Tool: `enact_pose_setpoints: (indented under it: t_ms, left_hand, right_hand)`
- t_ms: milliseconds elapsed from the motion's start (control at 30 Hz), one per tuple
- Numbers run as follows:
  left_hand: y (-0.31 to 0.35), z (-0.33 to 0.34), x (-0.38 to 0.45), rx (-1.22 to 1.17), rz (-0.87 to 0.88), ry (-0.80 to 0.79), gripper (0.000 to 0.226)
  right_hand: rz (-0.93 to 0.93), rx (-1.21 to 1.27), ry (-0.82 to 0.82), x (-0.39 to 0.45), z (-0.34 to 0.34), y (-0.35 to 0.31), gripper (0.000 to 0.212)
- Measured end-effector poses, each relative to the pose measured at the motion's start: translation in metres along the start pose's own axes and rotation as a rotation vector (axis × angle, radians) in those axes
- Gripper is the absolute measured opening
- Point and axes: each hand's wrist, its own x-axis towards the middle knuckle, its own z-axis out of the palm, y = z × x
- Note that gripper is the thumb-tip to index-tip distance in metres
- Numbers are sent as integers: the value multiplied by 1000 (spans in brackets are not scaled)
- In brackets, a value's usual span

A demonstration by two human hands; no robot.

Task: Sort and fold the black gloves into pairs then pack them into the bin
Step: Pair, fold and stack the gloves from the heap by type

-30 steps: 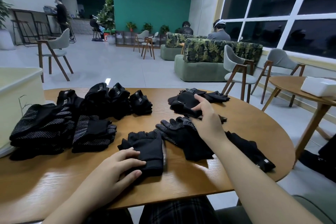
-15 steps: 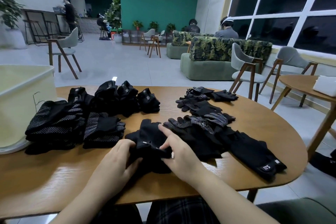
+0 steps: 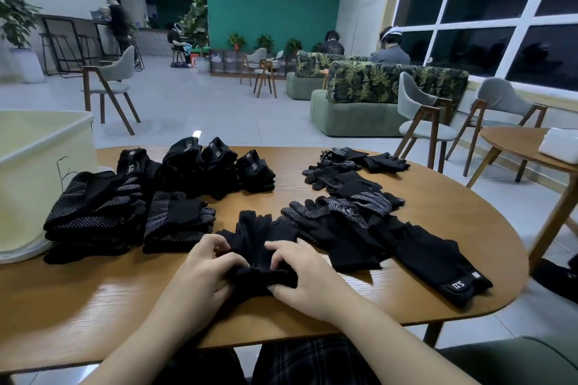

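Black gloves (image 3: 259, 237) lie on the brown wood-grain surface (image 3: 93, 306); the folded stacks (image 3: 93, 216) at left show white dot patterns. The bin (image 3: 37, 166) is pale cream. The far sofa (image 3: 375, 84) has green leaf print.

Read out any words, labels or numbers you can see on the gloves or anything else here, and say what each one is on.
"5.11", seen upside down: white tag on the cuff of the long glove at the right.
"5.11": cuff of the folded glove beside the bin.
Tags on the folded pairs behind: too small to read.
Nothing else is legible.
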Motion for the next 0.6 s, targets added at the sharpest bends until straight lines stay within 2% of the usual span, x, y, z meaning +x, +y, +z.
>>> enact_pose_setpoints:
  t_ms: [200, 300, 367, 433, 533, 600]
  left_hand:
    - [-2, 3, 1, 35, 76, 63, 36]
    - [0, 3, 2, 84, 95, 67, 31]
    - [1, 0, 2, 73, 118, 53, 26]
    - [3, -3, 2, 31, 147, 6, 33]
    - [7, -6, 1, -66, 125, -82, 51]
    - [8, -6, 0, -100, 97, -99, 50]
  right_hand:
    - [197, -119, -89, 1, 1, -2, 67]
    - [226, -122, -103, 3, -1, -4, 65]
    - [230, -94, -29, 2, -1, -1, 59]
    - [200, -70, 79, 0, 0, 3, 54]
    - [69, -100, 219, -2, 2, 9, 60]
    - [-34, -112, 262, -4, 1, 8, 64]
